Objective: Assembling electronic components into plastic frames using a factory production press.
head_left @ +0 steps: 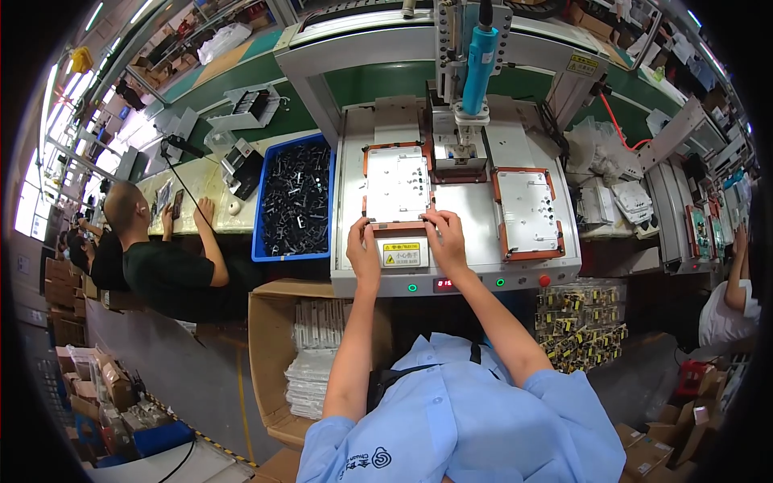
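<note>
A white rectangular panel (394, 179) lies in a reddish-brown fixture (397, 226) on the machine bed, with small dark parts along its right side. My left hand (364, 256) has its bent fingertips at the near left corner of that panel. At the near right corner, my right hand (447, 243) closes its fingers on the panel's edge. Small dark bits show by the fingertips, too small to name. To the right, a second white panel (526, 211) sits in a similar fixture. Between the two fixtures, farther back, hangs the machine's teal screwdriver (479, 71).
A blue bin (257, 201) of black parts stands left of the machine. Buttons and a red knob (543, 280) line its front. Below are a cardboard box (274, 354) of white panels and stacked yellow-and-black parts (581, 326). A co-worker (173, 262) sits at the left; another works far right.
</note>
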`<state>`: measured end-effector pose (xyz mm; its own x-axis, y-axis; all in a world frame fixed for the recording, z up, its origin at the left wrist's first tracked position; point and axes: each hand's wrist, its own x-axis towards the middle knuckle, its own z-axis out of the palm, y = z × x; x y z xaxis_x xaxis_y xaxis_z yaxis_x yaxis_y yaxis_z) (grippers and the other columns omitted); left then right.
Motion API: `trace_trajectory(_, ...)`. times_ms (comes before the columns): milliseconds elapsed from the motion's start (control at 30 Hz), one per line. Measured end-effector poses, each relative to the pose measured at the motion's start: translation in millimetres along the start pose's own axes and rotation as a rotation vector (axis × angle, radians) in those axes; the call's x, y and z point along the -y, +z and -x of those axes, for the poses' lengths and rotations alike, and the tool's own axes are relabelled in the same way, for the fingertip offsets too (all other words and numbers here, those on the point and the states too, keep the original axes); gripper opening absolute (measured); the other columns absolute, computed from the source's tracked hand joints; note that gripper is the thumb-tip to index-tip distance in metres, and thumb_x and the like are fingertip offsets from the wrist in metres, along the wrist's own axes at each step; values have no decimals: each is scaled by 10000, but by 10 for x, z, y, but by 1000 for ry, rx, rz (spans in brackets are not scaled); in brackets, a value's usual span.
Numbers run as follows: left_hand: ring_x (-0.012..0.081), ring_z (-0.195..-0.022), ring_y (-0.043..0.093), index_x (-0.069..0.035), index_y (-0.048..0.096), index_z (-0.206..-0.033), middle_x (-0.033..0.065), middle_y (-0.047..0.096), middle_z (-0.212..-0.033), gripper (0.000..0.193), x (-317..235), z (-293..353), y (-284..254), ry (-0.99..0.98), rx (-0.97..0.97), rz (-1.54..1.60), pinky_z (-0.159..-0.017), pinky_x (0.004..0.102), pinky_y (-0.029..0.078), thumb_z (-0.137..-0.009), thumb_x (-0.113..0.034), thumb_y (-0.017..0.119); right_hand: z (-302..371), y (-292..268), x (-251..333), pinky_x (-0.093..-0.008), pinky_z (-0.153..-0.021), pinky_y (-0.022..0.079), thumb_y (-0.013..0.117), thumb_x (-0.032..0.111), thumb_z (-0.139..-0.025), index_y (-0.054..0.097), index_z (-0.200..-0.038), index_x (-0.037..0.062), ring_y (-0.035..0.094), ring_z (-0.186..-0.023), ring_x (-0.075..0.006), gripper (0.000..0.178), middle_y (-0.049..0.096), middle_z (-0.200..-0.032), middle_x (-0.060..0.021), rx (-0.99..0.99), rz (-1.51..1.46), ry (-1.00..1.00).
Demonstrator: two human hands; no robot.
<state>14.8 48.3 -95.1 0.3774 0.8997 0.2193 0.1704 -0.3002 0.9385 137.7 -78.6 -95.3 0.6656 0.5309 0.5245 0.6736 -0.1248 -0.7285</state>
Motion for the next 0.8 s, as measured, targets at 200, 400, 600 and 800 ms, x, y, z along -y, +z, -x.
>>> trace_trajectory(200,139,-866,590,-6,581,-1120,88,635,-980,219,24,-16,-5,36,-9,-36,-778,274,459,-949,-124,513,-9,-3,-1,-333,-811,441,607,74,-859,636,-1030,52,525,-945,-253,174,523,-997,-111,-3,7,-7)
trace_trajectory(400,232,-963,601,0,569,-1120,131,616,-1059,228,-14,12,-10,-25,24,-29,-859,340,464,-953,-134,489,5,3,9,-336,-775,457,612,89,-848,648,-1007,89,538,-905,-257,163,537,-988,-91,-49,4,-15)
trace_trajectory(600,157,-877,603,2,580,-1104,108,637,-991,214,-2,-11,-11,44,-16,-62,-793,290,468,-942,-120,513,-37,51,8,-332,-744,456,633,104,-838,651,-959,80,537,-883,-247,125,542,-957,-84,-82,5,-12)
trace_trajectory(800,172,-888,605,6,584,-1101,113,638,-987,219,21,-25,6,34,-14,-42,-817,293,468,-934,-122,523,-58,47,39,-321,-734,453,641,110,-839,647,-924,76,539,-865,-237,92,537,-926,-76,-92,12,23)
